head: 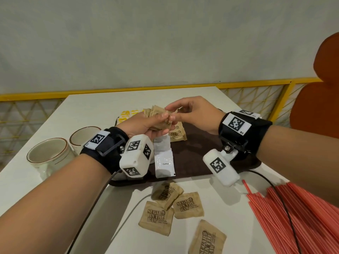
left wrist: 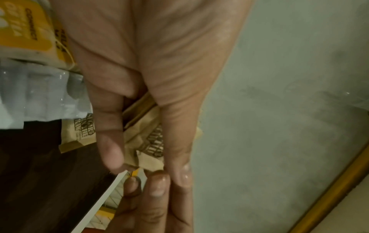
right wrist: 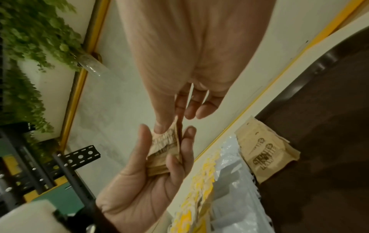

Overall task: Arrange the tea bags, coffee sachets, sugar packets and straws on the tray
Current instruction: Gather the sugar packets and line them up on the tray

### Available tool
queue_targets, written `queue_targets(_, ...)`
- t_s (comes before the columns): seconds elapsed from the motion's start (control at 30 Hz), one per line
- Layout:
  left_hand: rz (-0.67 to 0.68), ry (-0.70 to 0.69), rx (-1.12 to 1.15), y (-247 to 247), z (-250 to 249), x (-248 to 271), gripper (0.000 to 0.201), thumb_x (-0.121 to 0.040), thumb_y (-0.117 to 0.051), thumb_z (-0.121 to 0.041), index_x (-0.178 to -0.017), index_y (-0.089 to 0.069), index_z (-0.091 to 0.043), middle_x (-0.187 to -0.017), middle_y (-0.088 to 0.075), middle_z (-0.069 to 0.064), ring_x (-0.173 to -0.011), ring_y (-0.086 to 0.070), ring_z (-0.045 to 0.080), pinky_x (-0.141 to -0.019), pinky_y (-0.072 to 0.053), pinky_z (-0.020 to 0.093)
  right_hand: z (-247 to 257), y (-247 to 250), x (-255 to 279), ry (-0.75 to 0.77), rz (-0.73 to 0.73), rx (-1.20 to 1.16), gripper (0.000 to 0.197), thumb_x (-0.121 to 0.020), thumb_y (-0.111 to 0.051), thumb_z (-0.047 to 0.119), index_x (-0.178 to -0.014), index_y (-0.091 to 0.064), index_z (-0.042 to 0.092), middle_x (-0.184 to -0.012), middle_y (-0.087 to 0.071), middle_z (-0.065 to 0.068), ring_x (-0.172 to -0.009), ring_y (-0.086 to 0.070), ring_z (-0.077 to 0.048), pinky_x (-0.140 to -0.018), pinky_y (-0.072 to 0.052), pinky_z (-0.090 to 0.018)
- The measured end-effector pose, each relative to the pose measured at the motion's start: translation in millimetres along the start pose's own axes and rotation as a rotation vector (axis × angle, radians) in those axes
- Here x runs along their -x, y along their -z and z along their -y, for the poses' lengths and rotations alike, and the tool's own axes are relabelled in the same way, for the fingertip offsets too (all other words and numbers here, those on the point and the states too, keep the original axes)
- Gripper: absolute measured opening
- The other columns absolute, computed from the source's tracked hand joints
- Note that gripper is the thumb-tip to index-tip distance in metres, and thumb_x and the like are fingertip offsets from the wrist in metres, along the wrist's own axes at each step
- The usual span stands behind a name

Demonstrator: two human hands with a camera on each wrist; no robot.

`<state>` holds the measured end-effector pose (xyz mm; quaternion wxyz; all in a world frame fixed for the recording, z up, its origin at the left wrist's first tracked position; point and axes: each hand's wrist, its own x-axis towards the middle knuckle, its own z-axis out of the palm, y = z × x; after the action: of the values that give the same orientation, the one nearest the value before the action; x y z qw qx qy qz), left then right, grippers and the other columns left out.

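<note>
My left hand (head: 146,125) curls around a small stack of brown sugar packets (right wrist: 165,151), thumb on one side and fingers on the other, just above the middle of the frame. My right hand (head: 194,114) meets it from the right, thumb and forefinger pinching the top packet of that stack while the other fingers hang loose. Below both hands lies the dark brown tray (head: 200,154), holding white coffee sachets (head: 164,162), another sugar packet (head: 177,135) and yellow tea bags (head: 126,115) at its far edge. On the white surface (head: 91,110), four loose sugar packets (head: 188,205) lie at lower centre, red straws (head: 300,217) at lower right, and two mugs (head: 49,154) at the left.
</note>
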<state>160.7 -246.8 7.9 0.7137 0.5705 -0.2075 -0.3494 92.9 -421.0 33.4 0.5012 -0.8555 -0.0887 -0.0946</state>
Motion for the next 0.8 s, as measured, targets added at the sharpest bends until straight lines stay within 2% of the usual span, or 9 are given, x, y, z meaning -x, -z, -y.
queue_targets(0.07,0.042,0.007,-0.015,-1.1,0.4,-1.7,0.069,-0.044,-0.09,-0.044,-0.098,-0.07,-0.007,-0.096,-0.072,0.016,-0.09,-0.071,0.023,-0.065,-0.058,0.022,-1.2,-1.7,1.3,-0.024,-0.005,-0.002,0.027,-0.081,-0.074,0.006,-0.108,-0.069,0.007,-0.082,-0.067,0.0,-0.072,-0.064,-0.016,-0.079,-0.056,-0.03)
queue_targets(0.13,0.067,0.015,-0.062,-6.2,-1.5,-3.4,0.078,-0.043,-0.086,-0.057,-0.102,-0.069,-0.009,-0.098,-0.071,0.017,-0.09,-0.071,0.023,-0.065,-0.058,0.021,-2.2,-4.8,1.0,-0.052,-0.032,-0.007,0.027,-0.079,-0.076,0.008,-0.105,-0.069,0.006,-0.081,-0.064,-0.003,-0.067,-0.064,-0.02,-0.077,-0.057,-0.037)
queue_targets(0.23,0.006,0.05,-0.155,-15.7,-6.9,-7.1,0.077,-0.071,-0.047,-0.074,-0.105,-0.068,-0.008,-0.099,-0.071,0.017,-0.089,-0.07,0.022,-0.066,-0.059,0.022,0.5,-5.4,-2.1,-0.138,-0.061,-0.03,0.023,-0.078,-0.077,0.006,-0.099,-0.066,0.008,-0.082,-0.059,-0.003,-0.063,-0.06,-0.016,-0.071,-0.056,-0.033)
queue_targets(0.27,-0.044,0.068,-0.165,-16.8,-7.9,-9.5,0.08,-0.079,-0.032,-0.074,-0.098,-0.072,-0.008,-0.099,-0.07,0.019,-0.089,-0.07,0.024,-0.067,-0.059,0.023,1.6,-4.7,-3.1,-0.169,-0.05,-0.023,0.022,-0.079,-0.076,0.007,-0.097,-0.065,0.008,-0.083,-0.059,-0.004,-0.064,-0.058,-0.015,-0.066,-0.055,-0.026)
queue_targets(0.33,-0.095,0.079,-0.17,-20.0,-8.1,-13.5,0.081,-0.088,-0.021,-0.07,-0.082,-0.076,-0.01,-0.096,-0.07,0.021,-0.091,-0.069,0.028,-0.067,-0.059,0.025,3.5,-3.9,-4.2,-0.23,-0.01,0.021,0.018,-0.081,-0.075,0.012,-0.093,-0.061,0.01,-0.086,-0.06,-0.005,-0.069,-0.058,-0.014,-0.059,-0.049,-0.019)
queue_targets(0.53,-0.219,0.031,-0.242,-32.5,-16.1,-20.7,0.065,-0.1,-0.026,-0.051,-0.114,-0.057,0.005,-0.097,-0.068,0.024,-0.072,-0.072,0.026,-0.054,-0.057,0.028,3.0,-0.2,-7.2,-0.319,-0.077,-0.148,0.019,-0.091,-0.063,0.008,-0.082,-0.047,0.014,-0.092,-0.057,-0.008,-0.083,-0.065,-0.022,-0.067,-0.06,-0.037)
queue_targets(0.6,-0.221,0.031,-0.288,-35.9,-18.1,-23.7,0.064,-0.102,-0.026,-0.047,-0.115,-0.057,0.008,-0.099,-0.067,0.03,-0.076,-0.072,0.033,-0.058,-0.059,0.035,0.7,2.3,-6.1,-0.304,-0.13,-0.176,0.02,-0.091,-0.062,0.005,-0.082,-0.046,0.013,-0.091,-0.058,-0.01,-0.087,-0.066,-0.027,-0.069,-0.059,-0.042)
queue_targets(0.7,-0.275,0.017,-0.324,-38.7,-15.2,-28.5,0.05,-0.1,-0.035,-0.045,-0.116,-0.048,0.001,-0.105,-0.064,0.027,-0.088,-0.068,0.041,-0.069,-0.059,0.051,-4.5,5.0,-3.8,-0.318,-0.162,-0.268,0.02,-0.09,-0.061,0.0,-0.083,-0.046,0.011,-0.082,-0.059,-0.009,-0.079,-0.067,-0.025,-0.062,-0.06,-0.04)
queue_targets(0.8,-0.28,0.015,-0.336,-36.5,-18.1,-31.5,0.029,-0.099,-0.043,-0.038,-0.104,-0.046,-0.009,-0.099,-0.064,0.019,-0.086,-0.069,0.035,-0.064,-0.06,0.046,-9.7,11.7,-1.8,-0.352,-0.164,-0.394,0.018,-0.091,-0.059,-0.001,-0.087,-0.044,0.008,-0.086,-0.062,-0.013,-0.078,-0.068,-0.024,-0.056,-0.06,-0.034)
